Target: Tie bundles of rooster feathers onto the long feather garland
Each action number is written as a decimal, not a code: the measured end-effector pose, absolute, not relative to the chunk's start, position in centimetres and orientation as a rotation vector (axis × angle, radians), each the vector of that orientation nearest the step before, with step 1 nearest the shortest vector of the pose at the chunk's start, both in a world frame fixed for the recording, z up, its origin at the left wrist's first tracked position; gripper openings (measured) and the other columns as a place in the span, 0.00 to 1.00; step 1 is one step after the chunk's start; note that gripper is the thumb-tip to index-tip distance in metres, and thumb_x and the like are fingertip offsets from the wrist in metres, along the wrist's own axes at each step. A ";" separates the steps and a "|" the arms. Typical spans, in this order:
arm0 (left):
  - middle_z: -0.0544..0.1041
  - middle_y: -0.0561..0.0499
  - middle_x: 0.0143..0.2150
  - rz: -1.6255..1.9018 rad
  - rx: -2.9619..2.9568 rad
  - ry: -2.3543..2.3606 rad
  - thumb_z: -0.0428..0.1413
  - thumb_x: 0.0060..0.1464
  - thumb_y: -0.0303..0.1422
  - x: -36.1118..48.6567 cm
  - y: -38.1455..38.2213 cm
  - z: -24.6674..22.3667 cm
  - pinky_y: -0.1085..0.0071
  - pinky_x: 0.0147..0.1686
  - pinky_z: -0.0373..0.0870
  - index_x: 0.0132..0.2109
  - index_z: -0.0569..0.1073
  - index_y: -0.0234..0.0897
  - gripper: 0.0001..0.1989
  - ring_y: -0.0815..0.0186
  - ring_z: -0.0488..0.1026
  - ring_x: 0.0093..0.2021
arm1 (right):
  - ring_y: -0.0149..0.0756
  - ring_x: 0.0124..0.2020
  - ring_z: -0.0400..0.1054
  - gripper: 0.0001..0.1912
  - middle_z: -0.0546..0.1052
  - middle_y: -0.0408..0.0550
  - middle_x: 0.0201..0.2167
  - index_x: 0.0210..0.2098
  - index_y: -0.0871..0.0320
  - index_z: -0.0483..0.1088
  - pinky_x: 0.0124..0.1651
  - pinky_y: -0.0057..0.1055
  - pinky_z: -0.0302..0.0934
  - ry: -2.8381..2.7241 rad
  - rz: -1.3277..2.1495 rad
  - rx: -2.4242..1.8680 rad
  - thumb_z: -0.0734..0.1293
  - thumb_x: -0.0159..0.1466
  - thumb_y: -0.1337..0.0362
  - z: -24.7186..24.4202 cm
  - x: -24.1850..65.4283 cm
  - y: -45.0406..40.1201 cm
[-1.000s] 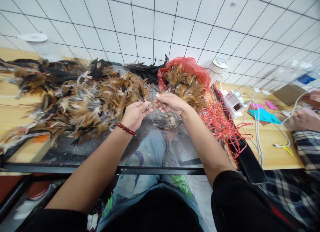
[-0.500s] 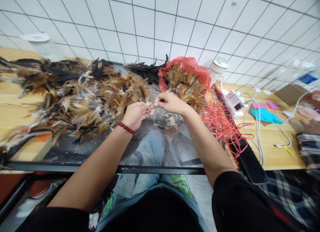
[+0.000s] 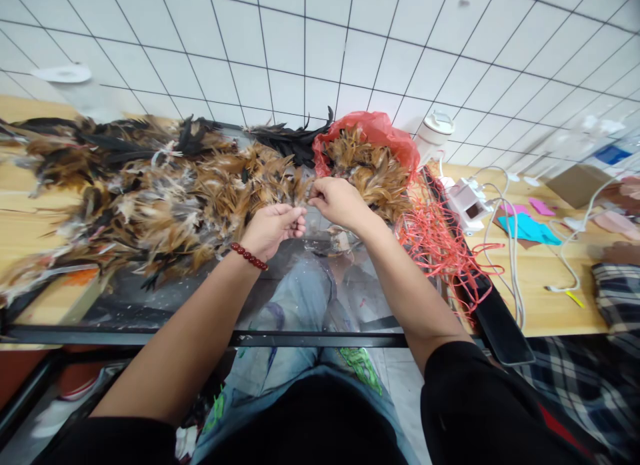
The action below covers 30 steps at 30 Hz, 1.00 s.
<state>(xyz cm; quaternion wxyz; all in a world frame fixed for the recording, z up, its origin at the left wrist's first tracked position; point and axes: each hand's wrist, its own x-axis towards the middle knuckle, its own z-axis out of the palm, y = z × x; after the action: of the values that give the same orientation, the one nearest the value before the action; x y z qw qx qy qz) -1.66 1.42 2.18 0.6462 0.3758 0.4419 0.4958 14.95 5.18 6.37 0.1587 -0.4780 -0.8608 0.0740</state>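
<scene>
Brown feathers [image 3: 175,211] with white fluff and some dark plumes lie in a heap on my left. At the heap's right edge my left hand [image 3: 274,230], with a dark red bead bracelet [image 3: 249,256] on its wrist, has thumb and forefinger pinched together. Just right of it and a little higher, my right hand [image 3: 337,199] has its fingers curled in a pinch by a few feather tips. What either pinch holds is too small to make out. Behind my right hand, more brown feathers [image 3: 377,171] spill from a red plastic bag [image 3: 373,126].
Tangled red plastic string [image 3: 430,235] lies right of my forearm, beside a dark phone [image 3: 503,331]. White cables [image 3: 517,271], a white cup [image 3: 436,133] and turquoise pieces [image 3: 533,229] are farther right. A co-worker's plaid sleeve [image 3: 617,291] shows at the right edge.
My hands were together at the fingertips and have come slightly apart. The right hand has moved a little up, and the left remains nearly in place. The view has shifted slightly.
</scene>
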 end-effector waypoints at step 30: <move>0.79 0.42 0.28 1.036 0.761 1.084 0.61 0.53 0.24 -1.7 1.4 2.1 0.74 0.28 0.74 0.30 0.76 0.26 0.05 0.68 0.76 0.25 | 0.33 0.37 0.68 0.12 0.77 0.46 0.34 0.39 0.60 0.74 0.42 0.28 0.55 -2.540 0.402 -0.974 0.61 0.58 0.72 5.7 14.7 5.3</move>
<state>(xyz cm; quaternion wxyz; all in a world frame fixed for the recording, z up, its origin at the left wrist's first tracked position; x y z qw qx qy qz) -1.67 1.44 2.14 0.6669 0.3371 0.4804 0.4591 14.73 5.34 5.71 0.1946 -0.3474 -0.9060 0.1432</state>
